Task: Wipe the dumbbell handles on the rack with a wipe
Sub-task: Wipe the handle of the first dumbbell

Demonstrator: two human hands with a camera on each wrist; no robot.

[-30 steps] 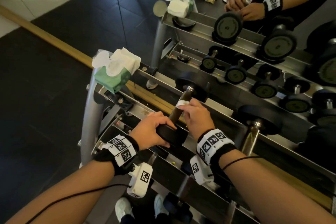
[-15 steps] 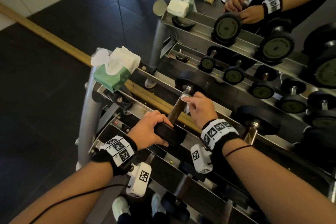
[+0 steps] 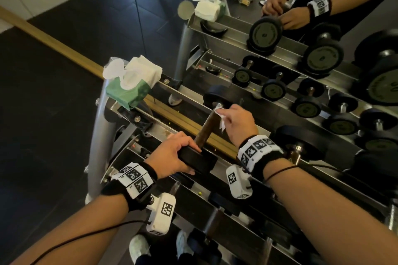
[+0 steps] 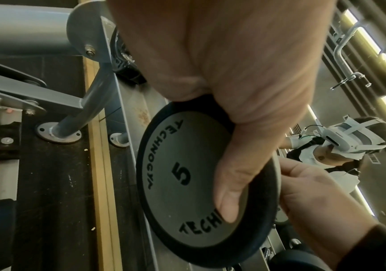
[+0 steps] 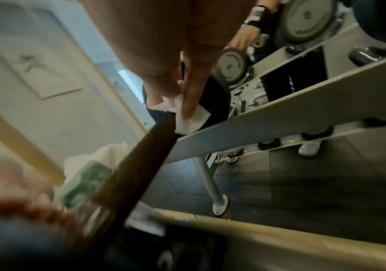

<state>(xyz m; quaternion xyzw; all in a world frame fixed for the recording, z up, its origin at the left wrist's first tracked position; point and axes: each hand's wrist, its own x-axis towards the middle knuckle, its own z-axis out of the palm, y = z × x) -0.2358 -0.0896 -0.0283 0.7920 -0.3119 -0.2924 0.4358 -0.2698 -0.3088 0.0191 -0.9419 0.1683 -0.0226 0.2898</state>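
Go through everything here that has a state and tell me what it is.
Dumbbell: on the rack, steadied.
Left hand: gripping the dumbbell's near weight.
Right hand: pinching the wipe.
Wipe: against the handle's far end.
Wipe pack: open, wipe sticking out.

The right hand (image 5: pixel 175 60) reaches down from the top edge, its fingers (image 5: pixel 194 88) pinching a white wipe (image 5: pixel 190 117) against the far end of a dark brown dumbbell handle (image 5: pixel 141 159). The handle runs from the fingertips slantwise toward the lower left, where the blurred left hand (image 5: pixel 15 192) sits at its near end. Just beyond the fingertips lies the black dumbbell head (image 5: pixel 215 99). To the right of the fingers a grey rack rail (image 5: pixel 291 117) slants upward. Below and left of the hand, behind the handle, a green tissue pack (image 5: pixel 82 181) with white tissue showing is in soft focus. A wooden strip (image 5: pixel 280 236) crosses beneath
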